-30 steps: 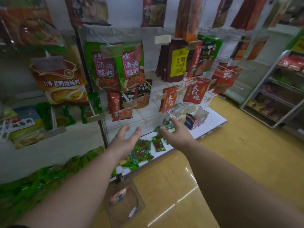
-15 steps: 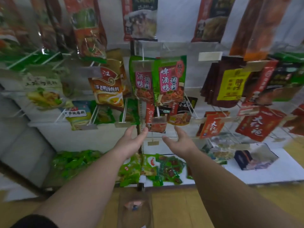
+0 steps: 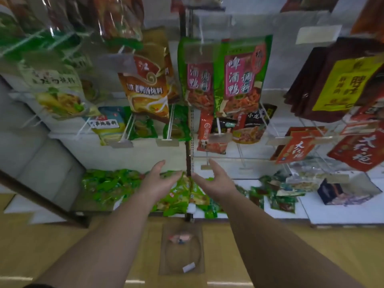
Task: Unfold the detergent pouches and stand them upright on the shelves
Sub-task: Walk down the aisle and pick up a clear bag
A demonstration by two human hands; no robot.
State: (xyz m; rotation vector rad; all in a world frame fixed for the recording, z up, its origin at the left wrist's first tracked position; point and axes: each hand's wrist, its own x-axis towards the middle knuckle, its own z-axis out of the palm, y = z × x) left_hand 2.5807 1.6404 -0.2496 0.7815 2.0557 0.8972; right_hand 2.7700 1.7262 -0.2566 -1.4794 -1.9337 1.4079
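Both hands were out in front, empty, palms turned toward each other. Left hand (image 3: pixel 159 183) had straight, relaxed fingers, grip open. Right hand (image 3: pixel 216 181) same, grip open, thumb pointing left. Neither touched anything; small gap between them, roughly in line with the dark upright post (image 3: pixel 188 159) of the rack.

No detergent pouches that I could tell apart as such; everything in view looked like food packets, print partly blurred. Low shelf (image 3: pixel 286 213) beyond the hands carried a loose heap of green packets (image 3: pixel 110 183) on the left and more green packets (image 3: pixel 180 198) lying flat right behind the hands. Further right on the same shelf: a few small green and red packets (image 3: pixel 282 202) and a dark box (image 3: pixel 332 193), lying flat or tilted.

Above, on wire hooks: orange-brown soup pouch (image 3: pixel 145 88) left of the post, two green pouches with pink labels (image 3: pixel 241 77) right of it, a red pouch (image 3: pixel 205 132) below those, dark brown packs with a yellow label (image 3: pixel 340 84) far right, red packs (image 3: pixel 357 150) below them.

A clear empty packet (image 3: pixel 181 248) lay on the yellow floor (image 3: pixel 41 246) near, between the forearms
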